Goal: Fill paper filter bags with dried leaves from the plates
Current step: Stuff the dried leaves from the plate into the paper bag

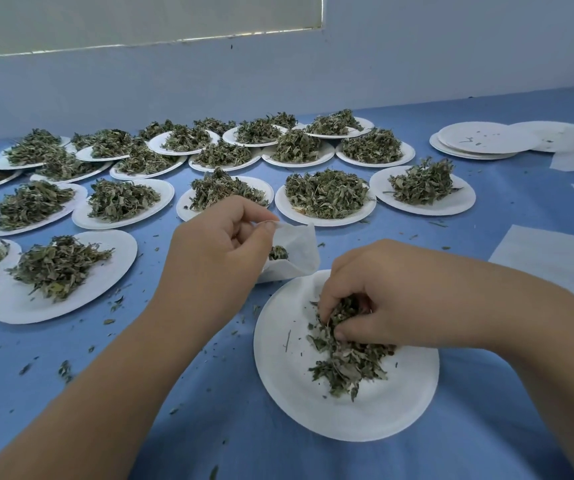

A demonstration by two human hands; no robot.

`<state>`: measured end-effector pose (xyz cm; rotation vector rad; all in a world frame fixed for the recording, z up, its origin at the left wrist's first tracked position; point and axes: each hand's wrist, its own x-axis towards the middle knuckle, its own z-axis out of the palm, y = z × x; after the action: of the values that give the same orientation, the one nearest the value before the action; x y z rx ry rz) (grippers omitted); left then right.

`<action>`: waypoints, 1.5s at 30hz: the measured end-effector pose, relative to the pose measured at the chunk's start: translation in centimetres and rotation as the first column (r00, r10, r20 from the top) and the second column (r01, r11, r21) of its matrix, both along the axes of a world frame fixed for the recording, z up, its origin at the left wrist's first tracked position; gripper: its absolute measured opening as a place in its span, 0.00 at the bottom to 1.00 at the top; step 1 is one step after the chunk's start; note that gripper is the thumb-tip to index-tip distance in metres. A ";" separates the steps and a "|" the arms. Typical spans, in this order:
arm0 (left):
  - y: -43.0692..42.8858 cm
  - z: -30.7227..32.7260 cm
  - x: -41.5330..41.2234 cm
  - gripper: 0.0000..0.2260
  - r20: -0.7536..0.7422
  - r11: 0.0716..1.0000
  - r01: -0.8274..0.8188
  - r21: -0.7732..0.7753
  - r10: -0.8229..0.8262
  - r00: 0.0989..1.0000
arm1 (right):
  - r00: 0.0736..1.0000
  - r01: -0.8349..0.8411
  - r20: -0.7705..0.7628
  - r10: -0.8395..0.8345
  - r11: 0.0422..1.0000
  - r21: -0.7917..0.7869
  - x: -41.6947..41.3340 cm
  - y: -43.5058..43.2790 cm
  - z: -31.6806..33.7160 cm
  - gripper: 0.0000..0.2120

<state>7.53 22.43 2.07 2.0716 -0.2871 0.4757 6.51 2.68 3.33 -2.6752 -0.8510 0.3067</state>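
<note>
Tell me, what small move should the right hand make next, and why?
Probably the right hand should lift its pinch of dried leaves and carry it to the mouth of the filter bag. Its fingers are curled into the leaves on the near plate, and the left hand pinches the filter bag open beyond that plate, with a few leaves inside.

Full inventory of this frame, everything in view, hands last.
near plate: one, white, front centre
dried leaves: green pile on near plate
filter bag: one, white, open, behind near plate
heaped plates: about twenty, white, green heaps, back and left
empty plates: one stack, white, far right
paper sheets: several, white, right edge
cloth: one, blue, over table
leaf crumbs: many, green, on cloth
left hand: pinches filter bag mouth
right hand: grips dried leaves
</note>
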 end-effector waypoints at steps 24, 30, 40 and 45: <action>-0.7 -0.7 -0.1 0.08 0.021 0.997 0.052 0.061 -0.053 0.998 | 0.929 0.128 0.252 -0.270 0.875 0.466 0.3 0.4 0.8 0.04; -0.8 -0.8 -0.1 0.05 0.025 0.994 0.073 0.081 -0.075 0.997 | 0.919 0.152 0.261 -0.297 0.876 0.458 0.2 1.6 0.3 0.13; -0.9 -0.7 -0.2 0.07 -0.016 0.995 0.088 0.039 -0.088 0.996 | 0.918 0.094 0.285 -0.276 0.849 0.520 0.0 2.3 -0.1 0.07; -0.6 -0.4 -0.3 0.07 -0.023 0.997 0.075 0.026 -0.074 0.997 | 0.912 0.037 0.300 -0.279 0.786 0.618 -0.2 2.1 0.1 0.05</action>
<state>7.27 21.80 1.69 2.0830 -0.3580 0.4057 6.35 4.74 3.45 -2.1856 -0.6582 -0.4755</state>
